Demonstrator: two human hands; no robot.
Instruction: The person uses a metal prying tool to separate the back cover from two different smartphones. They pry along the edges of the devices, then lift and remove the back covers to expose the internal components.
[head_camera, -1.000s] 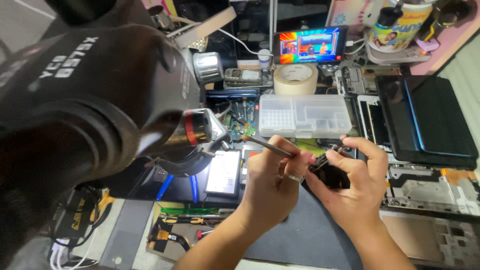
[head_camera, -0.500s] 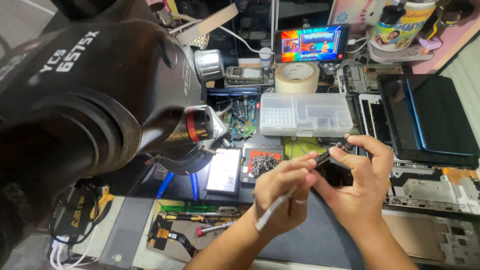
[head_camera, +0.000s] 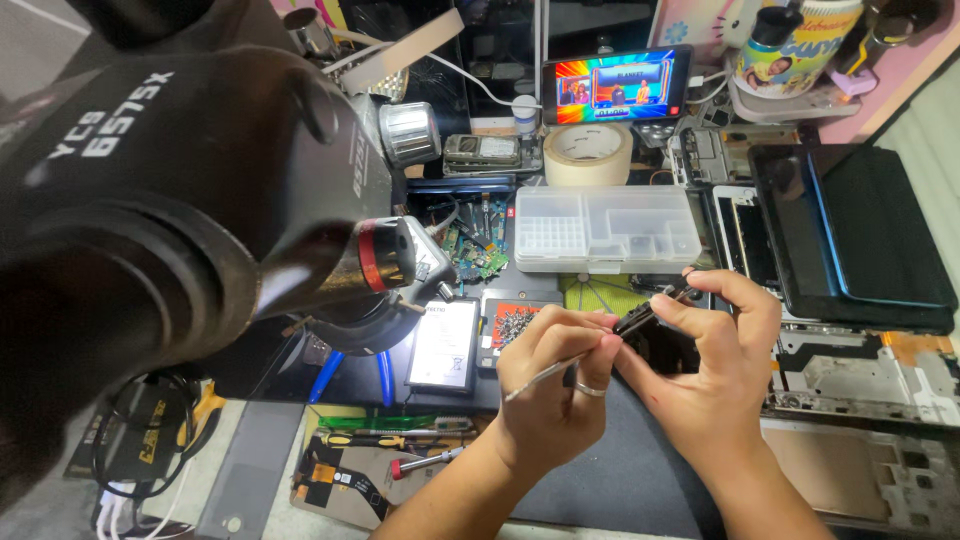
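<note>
The left hand (head_camera: 555, 385) is closed around thin metal tweezers (head_camera: 545, 372), gripped between thumb and fingers, with the tip directed at the small black component (head_camera: 655, 335). A ring is visible on one finger of this hand. The right hand (head_camera: 715, 365) holds the small black component, pinched between thumb and fingertips and raised just above the dark work mat (head_camera: 600, 470) at the near middle of the tabletop (head_camera: 250, 470). The two hands touch at the component.

Just behind the hands lies a clear plastic compartment box (head_camera: 605, 228), and left of it a green circuit board (head_camera: 470, 250). A small tray of screws (head_camera: 515, 322) and a flat white-labelled battery (head_camera: 445, 345) rest just left of the left hand. A roll of beige tape (head_camera: 590, 153) and a phone with a lit colourful screen (head_camera: 615, 85) stand toward the far edge. A dark tablet (head_camera: 850, 240) occupies the right side, with an opened device frame (head_camera: 860, 375) nearer to the right edge. A large black microscope head (head_camera: 170, 210) covers the left part of the view. Screwdrivers (head_camera: 425, 462) lie near the front edge
</note>
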